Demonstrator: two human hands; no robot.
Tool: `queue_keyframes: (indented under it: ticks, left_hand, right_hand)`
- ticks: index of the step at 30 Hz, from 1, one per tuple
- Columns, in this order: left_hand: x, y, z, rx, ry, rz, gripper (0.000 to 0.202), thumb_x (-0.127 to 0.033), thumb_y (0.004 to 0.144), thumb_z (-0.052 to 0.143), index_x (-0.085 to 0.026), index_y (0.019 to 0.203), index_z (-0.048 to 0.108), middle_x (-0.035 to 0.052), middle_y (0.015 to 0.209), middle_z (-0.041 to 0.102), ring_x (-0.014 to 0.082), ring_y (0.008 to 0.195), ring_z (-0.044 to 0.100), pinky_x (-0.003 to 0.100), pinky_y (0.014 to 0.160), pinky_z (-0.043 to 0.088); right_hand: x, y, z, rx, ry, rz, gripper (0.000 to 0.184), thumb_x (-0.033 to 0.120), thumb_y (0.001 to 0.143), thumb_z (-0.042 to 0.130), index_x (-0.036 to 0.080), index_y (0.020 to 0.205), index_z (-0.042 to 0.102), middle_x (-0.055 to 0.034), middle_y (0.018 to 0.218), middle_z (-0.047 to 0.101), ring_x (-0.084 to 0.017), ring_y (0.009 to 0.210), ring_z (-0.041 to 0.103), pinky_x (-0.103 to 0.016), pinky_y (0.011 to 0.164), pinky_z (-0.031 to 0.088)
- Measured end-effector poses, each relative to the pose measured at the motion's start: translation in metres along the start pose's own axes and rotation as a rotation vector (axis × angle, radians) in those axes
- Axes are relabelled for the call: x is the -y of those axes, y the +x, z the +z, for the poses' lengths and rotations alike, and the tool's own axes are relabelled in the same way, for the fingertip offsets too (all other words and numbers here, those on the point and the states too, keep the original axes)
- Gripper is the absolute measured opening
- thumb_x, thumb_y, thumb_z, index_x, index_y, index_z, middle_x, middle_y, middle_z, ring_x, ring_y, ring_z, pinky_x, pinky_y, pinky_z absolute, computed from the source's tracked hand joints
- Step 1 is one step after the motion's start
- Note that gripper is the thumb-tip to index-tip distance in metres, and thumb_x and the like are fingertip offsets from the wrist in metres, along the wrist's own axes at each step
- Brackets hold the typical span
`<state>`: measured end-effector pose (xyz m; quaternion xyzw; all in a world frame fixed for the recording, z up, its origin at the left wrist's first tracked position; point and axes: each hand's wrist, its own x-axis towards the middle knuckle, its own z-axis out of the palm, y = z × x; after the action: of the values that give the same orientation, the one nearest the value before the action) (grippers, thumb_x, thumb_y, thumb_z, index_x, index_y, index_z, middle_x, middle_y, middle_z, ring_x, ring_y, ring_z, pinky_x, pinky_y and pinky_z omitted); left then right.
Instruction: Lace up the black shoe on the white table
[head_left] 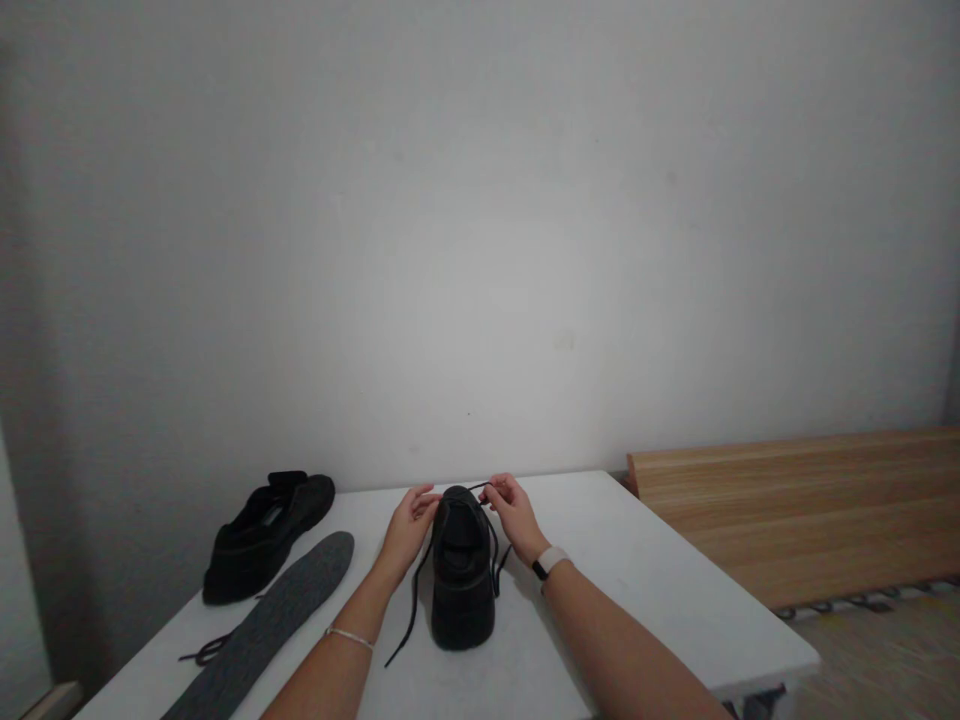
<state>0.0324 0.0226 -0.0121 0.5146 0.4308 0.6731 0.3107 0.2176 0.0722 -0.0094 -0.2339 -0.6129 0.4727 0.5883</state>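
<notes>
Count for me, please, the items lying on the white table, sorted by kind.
Black shoes: 2 (middle shoe, left shoe)
Grey insole: 1
Black laces: 2 (threaded lace, loose lace)
Total: 5

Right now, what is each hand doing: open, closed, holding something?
Left hand: fingers against the black shoe; grip cannot be told.
Right hand: closed, pinching the shoelace.
</notes>
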Motion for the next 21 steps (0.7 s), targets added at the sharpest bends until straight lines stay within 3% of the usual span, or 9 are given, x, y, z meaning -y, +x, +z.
queue_keyframes:
  ticks: [4, 8, 14, 18, 21]
  left_hand:
    - [0.001, 0.0, -0.002, 0.056, 0.128, 0.039, 0.022, -0.036, 0.065, 0.072, -0.018, 0.076, 0.069, 0.0079, 0.083, 0.071, 0.0242, 0.084, 0.064, 0.035, 0.082, 0.047]
    - [0.003, 0.001, -0.001, -0.015, 0.101, 0.072, 0.024, -0.038, 0.065, 0.071, -0.017, 0.075, 0.065, 0.0064, 0.077, 0.069, 0.0223, 0.078, 0.064, 0.034, 0.077, 0.049]
    - [-0.004, 0.0, -0.001, -0.12, -0.056, 0.093, 0.035, -0.049, 0.071, 0.064, -0.019, 0.084, 0.053, 0.0018, 0.069, 0.065, 0.0187, 0.071, 0.064, 0.036, 0.075, 0.051]
    - [-0.013, -0.002, -0.004, -0.127, -0.054, 0.092, 0.027, -0.037, 0.068, 0.067, -0.019, 0.083, 0.054, -0.002, 0.067, 0.058, 0.015, 0.064, 0.059, 0.029, 0.067, 0.051]
    - [-0.016, -0.002, -0.006, -0.133, 0.026, 0.143, 0.027, -0.021, 0.061, 0.066, -0.019, 0.086, 0.055, -0.0024, 0.071, 0.055, 0.0131, 0.064, 0.056, 0.023, 0.059, 0.046]
  right_hand:
    - [0.003, -0.001, 0.001, 0.032, 0.003, -0.026, 0.025, 0.044, 0.075, 0.065, 0.021, 0.083, 0.06, -0.0005, 0.073, 0.064, -0.017, 0.075, 0.058, -0.03, 0.072, 0.043]
    - [-0.003, 0.0, 0.0, 0.04, -0.043, -0.008, 0.024, 0.04, 0.069, 0.071, 0.02, 0.081, 0.065, -0.003, 0.082, 0.066, -0.019, 0.08, 0.058, -0.031, 0.075, 0.042]
    - [-0.011, 0.003, -0.001, -0.012, -0.072, 0.012, 0.023, 0.038, 0.066, 0.071, 0.018, 0.068, 0.061, -0.0016, 0.069, 0.064, -0.017, 0.07, 0.057, -0.031, 0.071, 0.042]
    - [-0.007, 0.004, -0.002, -0.049, -0.026, 0.002, 0.021, 0.04, 0.077, 0.057, 0.02, 0.08, 0.053, -0.0008, 0.069, 0.064, -0.016, 0.07, 0.06, -0.03, 0.071, 0.045]
    - [-0.005, 0.006, -0.006, -0.091, -0.034, -0.005, 0.021, 0.04, 0.077, 0.055, 0.02, 0.084, 0.049, 0.004, 0.059, 0.056, -0.014, 0.058, 0.055, -0.027, 0.06, 0.044]
